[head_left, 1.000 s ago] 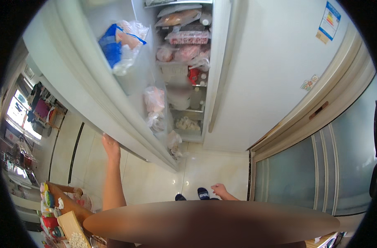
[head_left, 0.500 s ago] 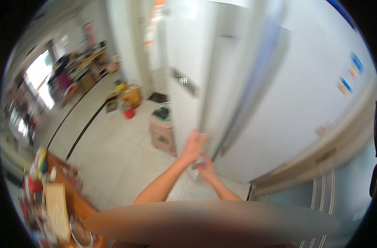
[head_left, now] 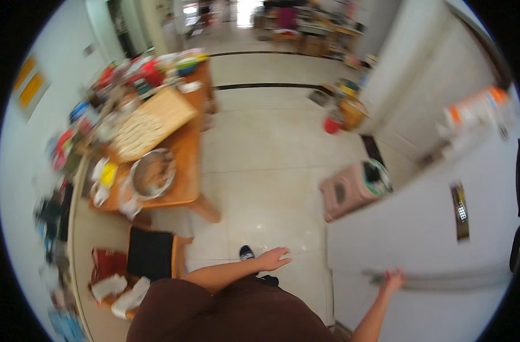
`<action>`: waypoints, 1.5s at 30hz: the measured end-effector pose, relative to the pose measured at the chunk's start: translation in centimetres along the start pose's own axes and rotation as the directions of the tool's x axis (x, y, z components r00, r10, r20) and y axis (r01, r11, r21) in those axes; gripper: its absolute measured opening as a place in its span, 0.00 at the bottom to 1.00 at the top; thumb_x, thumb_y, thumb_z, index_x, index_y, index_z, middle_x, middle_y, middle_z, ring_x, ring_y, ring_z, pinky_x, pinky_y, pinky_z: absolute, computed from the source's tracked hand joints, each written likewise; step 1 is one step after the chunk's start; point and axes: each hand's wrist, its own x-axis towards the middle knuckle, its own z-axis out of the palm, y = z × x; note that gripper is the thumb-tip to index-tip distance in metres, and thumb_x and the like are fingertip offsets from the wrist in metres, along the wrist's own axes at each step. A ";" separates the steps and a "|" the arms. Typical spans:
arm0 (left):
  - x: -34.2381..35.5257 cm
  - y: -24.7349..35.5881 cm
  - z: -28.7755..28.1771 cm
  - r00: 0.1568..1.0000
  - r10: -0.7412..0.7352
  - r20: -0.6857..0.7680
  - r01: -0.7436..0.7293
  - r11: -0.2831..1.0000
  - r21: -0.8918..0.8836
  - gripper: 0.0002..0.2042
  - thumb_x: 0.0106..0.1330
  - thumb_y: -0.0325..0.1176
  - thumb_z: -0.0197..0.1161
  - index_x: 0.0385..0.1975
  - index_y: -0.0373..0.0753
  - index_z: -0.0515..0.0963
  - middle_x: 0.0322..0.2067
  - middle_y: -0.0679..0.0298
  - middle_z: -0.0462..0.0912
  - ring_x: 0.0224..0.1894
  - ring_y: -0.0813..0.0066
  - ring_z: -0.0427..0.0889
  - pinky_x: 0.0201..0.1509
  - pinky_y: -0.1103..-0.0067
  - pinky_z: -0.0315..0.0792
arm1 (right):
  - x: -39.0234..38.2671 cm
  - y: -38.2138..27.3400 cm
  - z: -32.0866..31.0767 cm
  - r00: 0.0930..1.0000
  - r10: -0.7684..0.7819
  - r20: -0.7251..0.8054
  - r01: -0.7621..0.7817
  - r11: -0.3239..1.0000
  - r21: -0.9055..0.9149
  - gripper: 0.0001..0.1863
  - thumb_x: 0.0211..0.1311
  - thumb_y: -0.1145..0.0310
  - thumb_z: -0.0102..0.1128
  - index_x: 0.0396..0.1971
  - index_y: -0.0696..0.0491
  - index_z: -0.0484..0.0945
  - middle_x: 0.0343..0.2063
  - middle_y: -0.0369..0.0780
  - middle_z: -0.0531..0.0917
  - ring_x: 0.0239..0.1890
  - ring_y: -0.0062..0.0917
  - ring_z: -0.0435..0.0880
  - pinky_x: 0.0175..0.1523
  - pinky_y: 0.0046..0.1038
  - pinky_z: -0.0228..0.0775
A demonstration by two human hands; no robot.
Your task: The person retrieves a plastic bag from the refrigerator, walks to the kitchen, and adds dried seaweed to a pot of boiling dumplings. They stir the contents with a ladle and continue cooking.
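A large white refrigerator [head_left: 385, 245] fills the right side, with a small dark display panel [head_left: 459, 212] on its upper door. My right hand [head_left: 394, 279] touches its front at the long grey gap [head_left: 442, 281] between the doors. Blur hides how the fingers of that hand are bent. In front of my body, over the floor, my left hand [head_left: 274, 259] is held out with nothing in it, its fingers stretched and slightly apart.
At left, a wooden table [head_left: 186, 188] carries a metal bowl [head_left: 153, 174] of brownish filling and a board [head_left: 151, 122] with small pale pieces. A dark-seated chair [head_left: 151, 253] stands by it. A pink bin [head_left: 351, 191] and red bucket [head_left: 331, 125] stand on the tiled floor.
The refrigerator door has swung shut. My left hand has come off the door and moved left; my right hand is now at the front gap. The view has turned left toward the table.
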 end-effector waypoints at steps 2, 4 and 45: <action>-5.9 -8.7 -2.2 0.985 -0.131 -0.112 0.139 0.988 0.064 0.26 0.69 0.51 0.55 0.55 0.34 0.71 0.48 0.46 0.78 0.51 0.50 0.77 0.55 0.64 0.71 | 1.2 0.6 -2.5 0.993 0.116 -0.032 -0.118 0.989 -0.083 0.25 0.66 0.54 0.55 0.57 0.51 0.64 0.43 0.44 0.79 0.34 0.36 0.84 0.29 0.28 0.75; -11.8 -14.0 -4.2 0.930 -0.279 -0.241 0.264 0.960 -0.092 0.27 0.68 0.53 0.56 0.53 0.34 0.72 0.46 0.46 0.79 0.48 0.48 0.79 0.53 0.63 0.73 | 0.6 -0.2 -1.6 0.988 0.022 -0.150 -0.038 0.994 -0.103 0.23 0.67 0.52 0.55 0.53 0.52 0.68 0.35 0.43 0.80 0.29 0.35 0.84 0.27 0.30 0.72; -2.5 -14.0 -1.4 -0.224 -0.855 -0.468 0.242 0.417 -0.876 0.21 0.69 0.46 0.54 0.38 0.29 0.79 0.33 0.48 0.83 0.38 0.57 0.84 0.43 0.66 0.78 | -31.9 17.1 79.3 -0.137 0.768 0.626 0.440 0.614 -0.656 0.12 0.64 0.61 0.60 0.39 0.53 0.75 0.32 0.40 0.81 0.27 0.29 0.83 0.29 0.30 0.74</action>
